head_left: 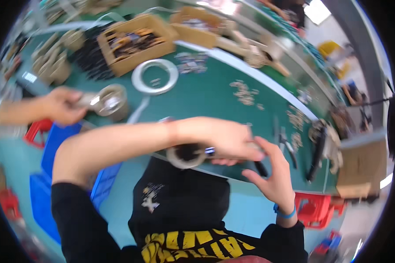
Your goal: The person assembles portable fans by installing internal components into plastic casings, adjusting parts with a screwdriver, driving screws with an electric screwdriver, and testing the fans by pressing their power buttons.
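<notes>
and in the head view, here's the left hand (230, 139) reaching across, fingers wrapped round the handle of a beige housing (186, 165), its round head right by the near edge of the green table (202, 96)! the right hand (275, 168) sits just beside it, thumb and forefinger wide apart near a blurred black piece (261, 168). over on the left, a co-worker's hand (65, 106) grips another housing (114, 103), near a white ring (138, 79) and an open box (145, 56) of parts!
</notes>
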Motion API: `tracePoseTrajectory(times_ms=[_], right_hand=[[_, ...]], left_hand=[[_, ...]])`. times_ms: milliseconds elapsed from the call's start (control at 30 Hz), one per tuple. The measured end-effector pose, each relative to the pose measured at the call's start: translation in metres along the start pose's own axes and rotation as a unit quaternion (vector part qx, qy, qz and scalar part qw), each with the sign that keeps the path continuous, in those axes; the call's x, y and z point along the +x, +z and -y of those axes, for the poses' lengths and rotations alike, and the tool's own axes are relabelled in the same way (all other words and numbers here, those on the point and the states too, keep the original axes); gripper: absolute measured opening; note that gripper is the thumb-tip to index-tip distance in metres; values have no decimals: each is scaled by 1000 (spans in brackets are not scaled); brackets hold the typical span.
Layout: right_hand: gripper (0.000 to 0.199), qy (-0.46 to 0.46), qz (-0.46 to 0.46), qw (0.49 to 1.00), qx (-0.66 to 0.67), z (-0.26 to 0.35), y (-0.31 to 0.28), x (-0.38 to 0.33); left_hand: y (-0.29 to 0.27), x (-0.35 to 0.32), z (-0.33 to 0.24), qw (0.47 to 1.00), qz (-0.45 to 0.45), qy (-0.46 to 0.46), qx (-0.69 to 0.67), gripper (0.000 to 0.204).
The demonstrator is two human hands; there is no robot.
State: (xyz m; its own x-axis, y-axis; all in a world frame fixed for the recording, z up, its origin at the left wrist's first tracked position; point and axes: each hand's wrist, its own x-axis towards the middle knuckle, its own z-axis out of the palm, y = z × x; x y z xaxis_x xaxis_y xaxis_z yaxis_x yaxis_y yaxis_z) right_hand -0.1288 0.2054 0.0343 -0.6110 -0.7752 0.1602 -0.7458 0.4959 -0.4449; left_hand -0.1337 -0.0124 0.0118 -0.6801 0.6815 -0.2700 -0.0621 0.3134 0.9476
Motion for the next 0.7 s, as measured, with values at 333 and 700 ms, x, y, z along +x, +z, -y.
tracePoseTrajectory(times_ms=[333,700], right_hand=[[50,36,-72,996,29,-8,31,4],[41,96,-35,992,79,-24,43,2]], left_hand=[[-8,8,0,995,71,-69,3,57],[27,-65,-8,798,-378,165,439,21]])
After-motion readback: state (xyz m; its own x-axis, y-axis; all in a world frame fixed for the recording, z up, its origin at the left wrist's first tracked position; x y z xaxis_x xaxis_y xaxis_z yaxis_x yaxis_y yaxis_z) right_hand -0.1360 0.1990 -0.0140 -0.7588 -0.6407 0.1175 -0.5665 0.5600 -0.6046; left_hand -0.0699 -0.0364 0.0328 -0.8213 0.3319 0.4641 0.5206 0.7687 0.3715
